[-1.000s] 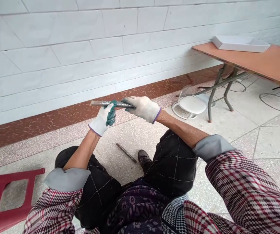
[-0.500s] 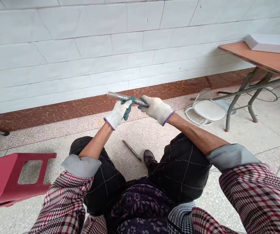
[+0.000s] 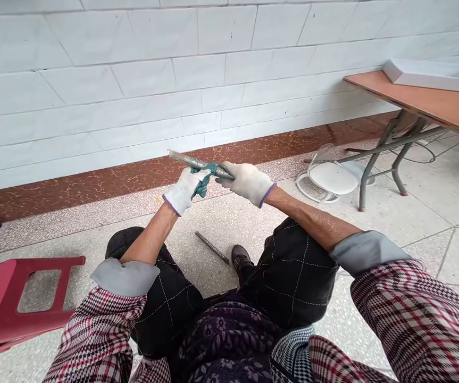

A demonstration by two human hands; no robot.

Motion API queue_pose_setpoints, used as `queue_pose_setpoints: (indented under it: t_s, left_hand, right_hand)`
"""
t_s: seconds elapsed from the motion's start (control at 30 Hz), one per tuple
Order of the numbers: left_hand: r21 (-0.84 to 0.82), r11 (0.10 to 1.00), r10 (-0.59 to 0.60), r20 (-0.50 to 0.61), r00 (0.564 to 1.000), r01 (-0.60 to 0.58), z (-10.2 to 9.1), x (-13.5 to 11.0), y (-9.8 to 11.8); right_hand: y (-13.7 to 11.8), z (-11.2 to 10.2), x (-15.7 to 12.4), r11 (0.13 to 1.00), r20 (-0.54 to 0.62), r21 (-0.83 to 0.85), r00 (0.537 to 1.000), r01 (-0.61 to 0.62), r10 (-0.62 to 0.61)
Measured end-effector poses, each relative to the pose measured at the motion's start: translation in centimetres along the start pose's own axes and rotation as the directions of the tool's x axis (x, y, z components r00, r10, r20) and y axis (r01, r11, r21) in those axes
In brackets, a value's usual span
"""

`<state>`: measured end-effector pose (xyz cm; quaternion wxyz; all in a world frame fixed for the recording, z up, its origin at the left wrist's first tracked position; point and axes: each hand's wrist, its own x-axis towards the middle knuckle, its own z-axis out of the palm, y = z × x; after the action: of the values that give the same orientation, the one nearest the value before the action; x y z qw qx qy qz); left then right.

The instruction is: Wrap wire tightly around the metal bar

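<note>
Both my hands wear white knit gloves with green palms and purple cuffs. Between them a metal rod wound with wire or ridged like a thread is held up before the wall, slanting down to the right; its left end is smoother and paler. My left hand is closed round the rod's middle. My right hand is closed on its right end, which the fingers partly hide. Below, a second, thinner ridged rod lies on the floor near my shoe.
A red plastic stool is at the left. To the right, a small white chair stands near a brown folding table bearing a white tray-like box. A white tiled wall runs across the front.
The whole view has shifted slightly, so most things appear a little further left. Both hands keep their hold on the rod, with little visible change in its slant.
</note>
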<state>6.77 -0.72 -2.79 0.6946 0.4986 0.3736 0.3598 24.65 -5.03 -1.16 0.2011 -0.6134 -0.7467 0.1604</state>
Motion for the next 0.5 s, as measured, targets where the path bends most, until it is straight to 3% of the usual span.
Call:
queue_pose_setpoints:
  t_s: [0.07,0.13,0.2,0.27,0.33,0.4,0.47,0.5]
  left_hand:
    - [-0.052,0.999,0.014,-0.041,0.999,-0.016,0.1,0.0,-0.1]
    - [-0.040,0.998,0.057,-0.002,0.998,-0.057,0.0,-0.5,0.1]
    - [0.019,0.993,0.113,0.081,0.990,-0.115,-0.3,-1.2,0.5]
    - [0.065,0.988,0.127,0.150,0.981,-0.138,-0.3,-1.6,0.8]
    - [0.100,0.989,0.100,0.110,0.989,-0.111,0.1,-1.5,0.7]
    - [0.112,0.992,0.058,-0.025,0.998,-0.055,0.6,-0.8,0.2]
    - [0.062,0.998,0.020,-0.122,0.992,-0.012,1.0,-0.1,-0.4]
    - [0.024,1.000,0.010,-0.132,0.991,-0.007,1.1,0.2,-0.6]
  right_hand:
    - [0.0,-0.2,0.1,0.993,-0.035,-0.117,0.999,0.008,-0.012]
    - [-0.2,-0.8,-0.3,0.998,0.082,0.063,0.997,-0.002,-0.003]
    - [-0.5,-1.4,-1.0,0.940,0.288,0.334,0.957,-0.066,-0.036]
    - [-0.8,-1.7,-1.4,0.882,0.393,0.451,0.917,-0.133,-0.063]
    - [-0.9,-1.6,-1.5,0.929,0.313,0.358,0.949,-0.096,-0.022]
    - [-0.8,-1.3,-1.2,0.995,0.142,0.091,0.990,-0.032,0.019]
    - [-0.6,-1.1,-0.8,0.985,0.013,-0.170,1.000,-0.015,0.018]
    - [-0.6,-1.0,-0.7,0.976,-0.016,-0.215,1.000,-0.022,0.019]
